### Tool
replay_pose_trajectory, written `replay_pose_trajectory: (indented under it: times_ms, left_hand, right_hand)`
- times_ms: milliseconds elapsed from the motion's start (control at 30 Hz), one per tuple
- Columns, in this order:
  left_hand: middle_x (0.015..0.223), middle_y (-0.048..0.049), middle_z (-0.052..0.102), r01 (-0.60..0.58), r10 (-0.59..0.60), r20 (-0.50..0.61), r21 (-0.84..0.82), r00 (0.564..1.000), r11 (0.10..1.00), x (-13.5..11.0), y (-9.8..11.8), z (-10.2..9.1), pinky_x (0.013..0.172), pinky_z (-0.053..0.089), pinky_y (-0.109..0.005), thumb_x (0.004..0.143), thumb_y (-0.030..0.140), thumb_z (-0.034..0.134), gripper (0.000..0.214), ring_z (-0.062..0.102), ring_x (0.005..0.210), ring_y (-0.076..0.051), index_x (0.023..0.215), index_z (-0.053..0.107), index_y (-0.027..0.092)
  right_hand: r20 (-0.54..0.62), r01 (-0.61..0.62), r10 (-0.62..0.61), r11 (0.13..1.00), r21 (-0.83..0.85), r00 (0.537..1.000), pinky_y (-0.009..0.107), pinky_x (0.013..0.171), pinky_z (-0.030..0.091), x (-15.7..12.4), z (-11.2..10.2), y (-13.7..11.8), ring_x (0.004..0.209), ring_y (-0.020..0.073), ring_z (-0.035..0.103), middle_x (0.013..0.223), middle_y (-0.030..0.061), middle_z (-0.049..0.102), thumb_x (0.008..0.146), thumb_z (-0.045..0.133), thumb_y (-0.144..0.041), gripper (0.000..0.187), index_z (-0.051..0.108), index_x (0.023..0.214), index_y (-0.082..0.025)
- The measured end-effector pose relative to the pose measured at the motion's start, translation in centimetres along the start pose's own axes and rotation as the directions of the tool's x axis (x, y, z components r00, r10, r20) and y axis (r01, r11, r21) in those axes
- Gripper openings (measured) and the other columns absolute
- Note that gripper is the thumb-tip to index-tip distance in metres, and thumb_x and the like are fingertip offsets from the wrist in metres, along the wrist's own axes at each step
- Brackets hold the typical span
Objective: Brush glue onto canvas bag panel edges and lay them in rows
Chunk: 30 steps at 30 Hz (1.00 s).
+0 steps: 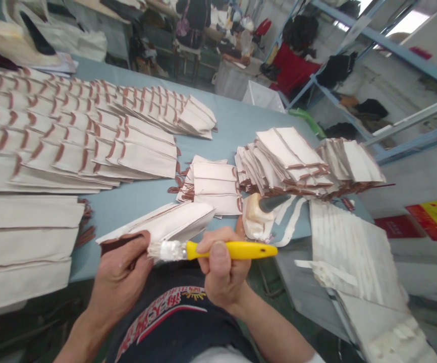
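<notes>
My right hand (pixel 222 269) is closed around the yellow handle of a paintbrush (pixel 254 250). Its bristles, coated in something white, point left and nearly reach the fingertips of my left hand (pixel 122 267). Those fingers pinch the brown edge of a white, brown-lined piece (pixel 173 219), which slants over the front edge of the table. Just beyond it lies a short stack of similar white pieces (pixel 216 181) with brown loops at one end. To the right of the stack stands a cream block-shaped container (pixel 256 214) with a dark cone on it.
Overlapping rows of white brown-edged pieces (pixel 70 136) cover the left of the blue-grey table (pixel 226 121). Taller piles (pixel 290 151) stand at the right. White sheeting (pixel 354 252) hangs off the right end. Behind are blue metal shelves (pixel 400 45) and a seated person (pixel 194 25).
</notes>
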<state>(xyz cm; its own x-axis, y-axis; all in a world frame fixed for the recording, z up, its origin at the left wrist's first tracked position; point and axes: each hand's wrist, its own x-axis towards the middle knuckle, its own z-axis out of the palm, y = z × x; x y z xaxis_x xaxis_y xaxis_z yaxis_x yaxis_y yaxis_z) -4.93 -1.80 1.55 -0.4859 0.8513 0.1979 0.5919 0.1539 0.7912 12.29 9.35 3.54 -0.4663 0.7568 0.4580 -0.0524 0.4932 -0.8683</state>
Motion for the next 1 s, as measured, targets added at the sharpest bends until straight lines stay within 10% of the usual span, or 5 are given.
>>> replay_pose_trajectory:
  times_ms: [133, 400, 800, 1000]
  left_hand:
    - [0.080, -0.0004, 0.083, 0.200, -0.197, 0.047, -0.062, 0.979, 0.978, 0.9, 0.2, -0.7, 0.063, 0.055, -0.025, 0.093, 0.045, 0.061, 0.030, 0.074, 0.071, -0.022, 0.082, 0.081, 0.026]
    - [0.077, -0.0020, 0.080, 0.342, -0.248, 0.316, -0.290, 0.916, 0.894, 2.7, 2.2, -1.7, 0.060, 0.060, -0.027, 0.086, 0.053, 0.073, 0.031, 0.070, 0.067, -0.023, 0.090, 0.083, 0.024]
    - [0.081, -0.0015, 0.083, 0.469, -0.310, 0.390, -0.429, 0.867, 0.772, 2.0, 3.3, -2.0, 0.071, 0.066, -0.032, 0.085, 0.053, 0.080, 0.034, 0.076, 0.077, -0.025, 0.100, 0.088, 0.024]
    - [0.082, -0.0026, 0.083, 0.554, -0.365, 0.433, -0.485, 0.825, 0.677, 1.6, 2.7, -1.6, 0.072, 0.066, -0.033, 0.077, 0.052, 0.089, 0.038, 0.073, 0.072, -0.023, 0.102, 0.087, 0.024]
  right_hand:
    - [-0.131, -0.009, 0.042, 0.971, 0.240, 0.990, 0.018, 0.033, 0.025, 2.2, -0.8, -1.0, 0.034, 0.0065, 0.033, 0.056, -0.0093, 0.048, 0.118, 0.054, -0.044, 0.040, 0.065, 0.085, -0.023]
    - [0.160, 0.289, -0.294, 0.956, 0.057, 0.942, 0.029, 0.062, 0.062, 5.3, -1.3, -0.2, 0.062, 0.0164, 0.071, 0.076, 0.0027, 0.076, 0.115, 0.055, -0.037, 0.034, 0.074, 0.090, -0.025]
    - [0.063, 0.240, -0.237, 0.970, -0.048, 0.970, 0.030, 0.060, 0.060, 4.5, -0.9, 0.3, 0.056, 0.0150, 0.067, 0.079, 0.0024, 0.077, 0.116, 0.052, -0.038, 0.030, 0.071, 0.098, -0.024]
    - [0.009, 0.354, -0.362, 0.906, -0.232, 0.932, 0.030, 0.084, 0.066, 4.0, 0.0, 1.8, 0.090, 0.0194, 0.082, 0.101, 0.0081, 0.084, 0.114, 0.054, -0.024, 0.018, 0.070, 0.121, -0.023]
